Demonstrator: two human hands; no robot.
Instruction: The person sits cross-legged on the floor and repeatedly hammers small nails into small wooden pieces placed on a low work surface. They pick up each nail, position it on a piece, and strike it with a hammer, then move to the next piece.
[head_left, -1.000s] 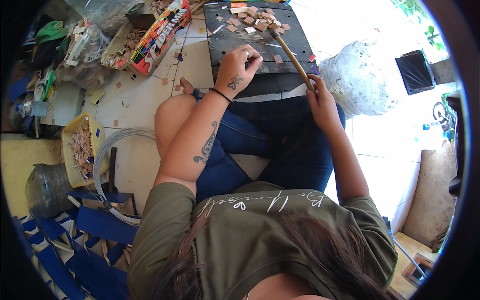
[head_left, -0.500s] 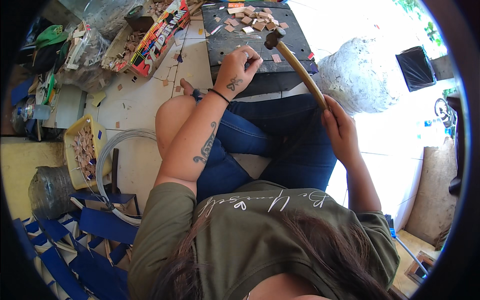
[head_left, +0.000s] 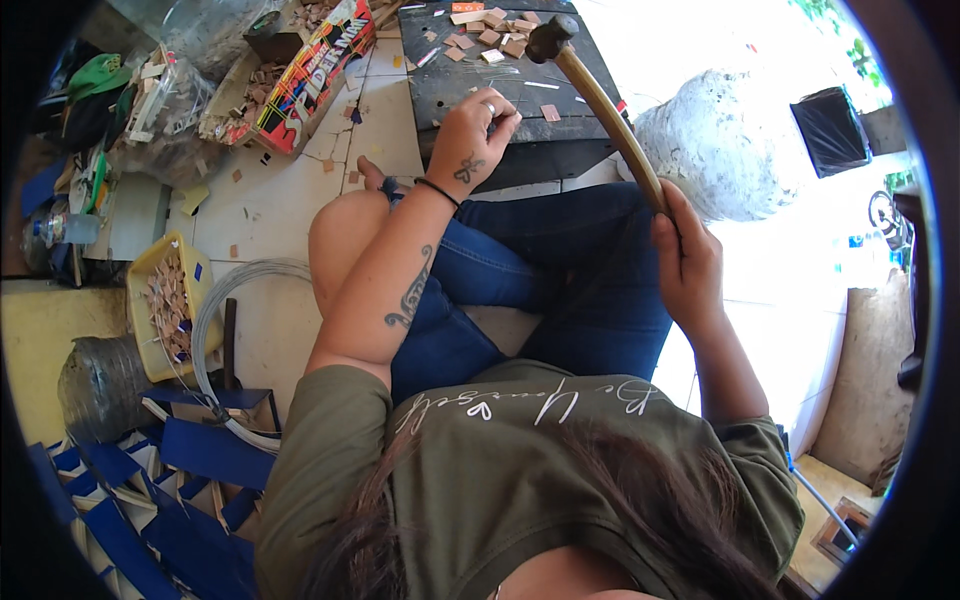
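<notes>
With my right hand [head_left: 690, 250] I grip the lower end of a hammer's wooden handle. The hammer [head_left: 610, 125] slants up and left, its dark metal head raised over the right part of a low black table [head_left: 585, 95]. At the table's near edge, my left hand [head_left: 480, 130] is closed, thumb and fingers pressed together; what they pinch is too small or hidden to name. Beyond it lie several thin light strips and a heap of small brown square tiles [head_left: 490, 37]. One single tile [head_left: 550, 113] sits right of my left hand.
A printed carton [head_left: 310, 85] of small pieces stands at the far left. Left of my knee are a yellow basket [head_left: 140, 325] of tiles and a coil of grey wire [head_left: 205, 330]. Blue boxes [head_left: 200, 450] fill the lower left. A large wrapped bundle [head_left: 715, 145] stands right of the table.
The hammer's head has risen a little farther from the table, and my right hand has shifted slightly right. My left hand stays nearly in place. The view has shifted slightly.
</notes>
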